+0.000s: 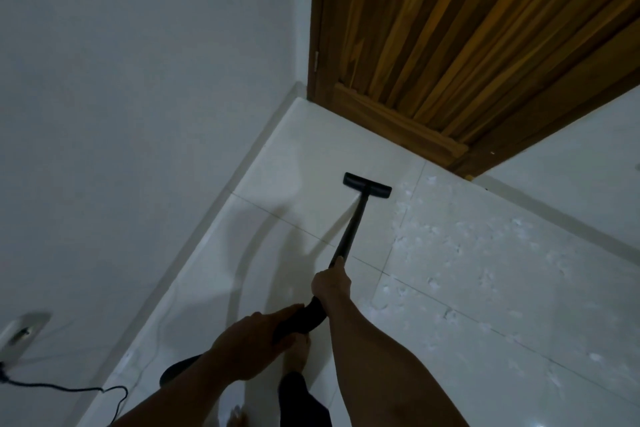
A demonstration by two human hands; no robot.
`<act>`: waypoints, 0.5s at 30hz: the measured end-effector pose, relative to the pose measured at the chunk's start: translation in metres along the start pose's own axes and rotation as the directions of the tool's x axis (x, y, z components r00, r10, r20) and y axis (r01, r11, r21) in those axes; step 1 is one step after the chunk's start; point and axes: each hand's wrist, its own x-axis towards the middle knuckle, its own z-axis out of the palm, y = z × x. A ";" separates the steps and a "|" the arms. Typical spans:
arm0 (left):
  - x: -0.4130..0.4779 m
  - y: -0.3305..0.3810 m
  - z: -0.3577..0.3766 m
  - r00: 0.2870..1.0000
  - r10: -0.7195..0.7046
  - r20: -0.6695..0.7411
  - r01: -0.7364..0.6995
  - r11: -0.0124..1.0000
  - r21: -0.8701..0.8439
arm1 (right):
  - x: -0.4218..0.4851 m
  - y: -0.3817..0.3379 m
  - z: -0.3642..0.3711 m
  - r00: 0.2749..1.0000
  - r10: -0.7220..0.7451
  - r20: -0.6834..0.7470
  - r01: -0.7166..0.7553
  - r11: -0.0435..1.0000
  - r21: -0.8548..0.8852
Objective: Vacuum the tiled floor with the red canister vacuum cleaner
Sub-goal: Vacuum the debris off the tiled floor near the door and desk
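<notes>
**Vacuum floor head** [367,185]: black, flat and wide. It lies flat on the tiled floor [311,149], towards the far side, a little short of the door's bottom edge.

**Wand** [351,229]: a thin black tube slanting from the head back to the hands.

**Right hand** [330,284]: fingers wrapped round the near end of the wand.

**Left hand** [252,340]: nearer and to the left, curled round the thick black handle [304,319] just behind the right hand.

**Hose** [178,369]: a short dark section shows under the left forearm.

**Bare foot** [298,354] and **dark trouser leg** [301,399]: below the hands, on the tile.

**White debris** [460,236]: small flecks scattered across the tiles right of the wand. The tiles to its left look plain.

**Wooden door** [450,45]: slatted, brown and amber, at the far right.

**White wall** [138,80]: fills the left, with a pale skirting [221,191] at its foot.

**Wall socket** [22,331]: near left, blurred.

**Black power cord** [69,389]: trails rightwards from below the socket, then loops down.
</notes>
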 end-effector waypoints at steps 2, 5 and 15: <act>-0.014 -0.004 0.009 1.000 0.007 0.010 -0.007 1.000 -0.002 | -0.014 0.013 0.006 1.000 -0.007 -0.013 0.007 1.000 0.014; -0.040 -0.017 0.023 0.999 0.009 0.034 -0.009 1.000 0.011 | -0.039 0.033 0.018 0.999 -0.030 -0.030 0.032 0.999 0.042; -0.168 -0.056 0.090 0.984 0.178 -0.008 -0.175 0.970 0.167 | -0.163 0.132 0.070 0.992 -0.104 -0.073 0.116 0.976 0.185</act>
